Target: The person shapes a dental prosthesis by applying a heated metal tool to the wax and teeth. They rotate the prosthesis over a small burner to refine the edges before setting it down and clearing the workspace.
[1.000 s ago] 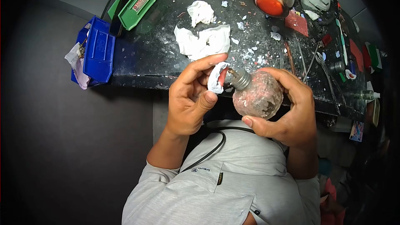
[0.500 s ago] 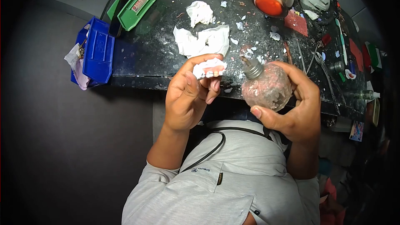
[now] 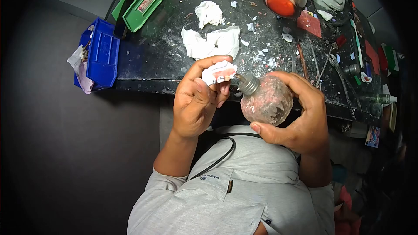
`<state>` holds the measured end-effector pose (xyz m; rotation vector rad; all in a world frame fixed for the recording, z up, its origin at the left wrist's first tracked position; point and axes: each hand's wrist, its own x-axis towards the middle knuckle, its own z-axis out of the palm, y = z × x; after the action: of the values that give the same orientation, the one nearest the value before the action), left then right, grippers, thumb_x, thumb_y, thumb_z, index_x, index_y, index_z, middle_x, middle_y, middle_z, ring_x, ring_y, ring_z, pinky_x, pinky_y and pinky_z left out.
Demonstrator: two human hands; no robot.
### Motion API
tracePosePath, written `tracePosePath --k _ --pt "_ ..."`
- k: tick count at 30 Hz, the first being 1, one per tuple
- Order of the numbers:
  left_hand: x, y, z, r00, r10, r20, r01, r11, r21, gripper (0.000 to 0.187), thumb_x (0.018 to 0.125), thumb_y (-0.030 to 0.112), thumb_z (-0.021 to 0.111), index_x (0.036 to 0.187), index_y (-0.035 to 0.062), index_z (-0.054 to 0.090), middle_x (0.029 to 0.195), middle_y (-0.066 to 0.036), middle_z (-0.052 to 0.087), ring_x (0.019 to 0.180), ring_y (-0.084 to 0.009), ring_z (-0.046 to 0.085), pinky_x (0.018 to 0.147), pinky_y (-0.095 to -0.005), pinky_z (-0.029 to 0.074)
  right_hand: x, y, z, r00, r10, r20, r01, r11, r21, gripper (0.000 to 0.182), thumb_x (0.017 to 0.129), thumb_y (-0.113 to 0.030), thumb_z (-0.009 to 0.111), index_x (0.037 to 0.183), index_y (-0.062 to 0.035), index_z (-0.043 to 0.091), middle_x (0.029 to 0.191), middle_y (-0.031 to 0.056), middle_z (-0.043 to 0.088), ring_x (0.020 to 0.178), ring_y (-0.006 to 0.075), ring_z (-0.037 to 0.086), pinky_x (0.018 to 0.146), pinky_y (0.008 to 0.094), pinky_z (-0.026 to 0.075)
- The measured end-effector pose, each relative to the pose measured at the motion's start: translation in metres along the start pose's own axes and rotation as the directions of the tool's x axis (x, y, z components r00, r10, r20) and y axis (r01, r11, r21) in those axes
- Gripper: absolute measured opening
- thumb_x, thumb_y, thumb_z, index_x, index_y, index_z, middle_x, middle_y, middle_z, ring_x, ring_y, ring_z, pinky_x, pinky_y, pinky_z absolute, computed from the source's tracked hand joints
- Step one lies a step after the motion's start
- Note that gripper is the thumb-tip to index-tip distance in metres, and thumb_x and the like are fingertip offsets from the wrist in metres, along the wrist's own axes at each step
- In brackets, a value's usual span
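My left hand (image 3: 191, 100) is closed on a small white plaster dental cast (image 3: 213, 73) with pink wax and a few teeth along its front edge. My right hand (image 3: 305, 113) wraps round a round glass spirit lamp (image 3: 266, 102), its sides smeared with pink and whitish residue. The lamp is tilted to the left. Its metal neck and wick tip reach right up to the toothed edge of the cast. No flame shows clearly at the wick. Just beyond the cast, crumpled white tissue (image 3: 209, 45) lies on the dark bench (image 3: 148, 65).
At the left are a blue bin (image 3: 104, 56) and a green bin (image 3: 146, 6). A round red-orange dish (image 3: 283, 5) stands at the back. Plaster scraps, a pink wax sheet (image 3: 310, 25), metal tools and a toothbrush-like handle (image 3: 357, 41) cover the right side.
The spirit lamp has moved left in my right hand and tilted further, bringing its wick end up to the cast. My left hand and the cast have barely moved.
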<state>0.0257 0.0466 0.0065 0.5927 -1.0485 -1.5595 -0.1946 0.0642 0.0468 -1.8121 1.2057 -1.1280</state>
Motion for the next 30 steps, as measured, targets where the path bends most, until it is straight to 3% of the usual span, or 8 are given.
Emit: tracePosePath --k 6,8,12,15,16,22,26,30 --pt "0.002 -0.002 -0.003 1.000 -0.009 -0.007 0.009 1.000 -0.021 0.060 0.102 0.041 0.051 0.137 -0.0073 0.042 0.096 -0.011 0.062 0.071 -0.0102 0.050 0.065 -0.0227 0.041 0.000 0.006 0.001 0.999 0.036 -0.013 -0.035 0.998 0.058 0.064 0.056 -0.020 0.091 0.108 0.0053 0.064 0.094 0.0130 0.068 0.084 0.0187 0.068 0.076 0.0304 0.054" --pt "0.004 -0.008 -0.014 0.990 0.044 0.133 -0.026 0.990 -0.138 0.063 0.106 0.044 0.039 0.140 -0.0094 0.039 0.110 -0.021 0.063 0.074 -0.0165 0.058 0.066 -0.0265 0.045 -0.001 0.010 0.000 0.988 0.128 -0.088 -0.114 0.983 0.146 0.062 0.059 -0.018 0.090 0.110 0.0053 0.064 0.096 0.0112 0.069 0.087 0.0159 0.067 0.080 0.0290 0.053" --pt "0.003 -0.010 -0.013 0.999 -0.032 0.039 0.038 0.980 -0.193 0.057 0.109 0.040 0.028 0.139 -0.0054 0.044 0.123 -0.030 0.060 0.074 -0.0232 0.064 0.073 -0.0318 0.052 0.000 0.008 -0.010 0.971 0.206 -0.122 -0.177 0.961 0.212 0.059 0.062 -0.016 0.088 0.111 0.0060 0.064 0.096 0.0097 0.070 0.088 0.0140 0.066 0.082 0.0284 0.052" --pt "0.006 -0.012 -0.011 0.996 -0.080 0.029 0.085 0.936 -0.342 0.061 0.109 0.041 0.017 0.139 -0.0012 0.048 0.142 -0.033 0.046 0.120 -0.0402 0.060 0.100 -0.0461 0.048 -0.002 0.009 -0.012 0.967 0.215 -0.135 -0.178 0.954 0.241 0.058 0.062 -0.016 0.087 0.111 0.0063 0.064 0.095 0.0097 0.070 0.088 0.0139 0.066 0.082 0.0286 0.053" --pt "0.008 -0.015 -0.018 0.990 -0.032 0.139 0.083 0.922 -0.379 0.062 0.109 0.042 0.014 0.140 0.0007 0.049 0.146 -0.032 0.042 0.135 -0.0431 0.046 0.108 -0.0516 0.040 -0.003 0.009 -0.012 0.967 0.216 -0.136 -0.179 0.954 0.242 0.058 0.062 -0.016 0.087 0.111 0.0063 0.064 0.095 0.0097 0.070 0.088 0.0139 0.066 0.082 0.0286 0.053" --pt "0.008 -0.010 -0.008 0.995 -0.089 0.043 0.099 0.928 -0.359 0.062 0.108 0.044 0.014 0.140 0.0030 0.048 0.152 -0.032 0.033 0.143 -0.0434 0.034 0.110 -0.0543 0.037 -0.004 0.012 -0.010 0.979 0.161 -0.128 -0.135 0.973 0.190 0.060 0.062 -0.017 0.088 0.111 0.0070 0.063 0.096 0.0104 0.069 0.088 0.0142 0.066 0.082 0.0286 0.053" --pt "0.008 -0.013 -0.009 0.996 -0.056 0.069 0.077 0.926 -0.369 0.058 0.109 0.042 0.019 0.137 0.0022 0.050 0.152 -0.034 0.032 0.142 -0.0428 0.035 0.110 -0.0535 0.038 -0.003 0.007 -0.008 0.976 0.184 -0.117 -0.157 0.965 0.210 0.060 0.061 -0.015 0.088 0.111 0.0072 0.063 0.097 0.0105 0.069 0.089 0.0146 0.066 0.082 0.0292 0.053" --pt "0.007 -0.017 -0.011 0.999 0.042 0.008 -0.040 0.989 -0.141 0.043 0.106 0.034 0.041 0.133 0.0019 0.048 0.145 -0.031 0.042 0.134 -0.0398 0.046 0.107 -0.0516 0.040 0.000 0.008 -0.005 0.958 0.262 -0.116 -0.219 0.931 0.293 0.063 0.062 -0.011 0.087 0.116 0.0059 0.059 0.096 0.0109 0.069 0.089 0.0158 0.067 0.083 0.0297 0.053"
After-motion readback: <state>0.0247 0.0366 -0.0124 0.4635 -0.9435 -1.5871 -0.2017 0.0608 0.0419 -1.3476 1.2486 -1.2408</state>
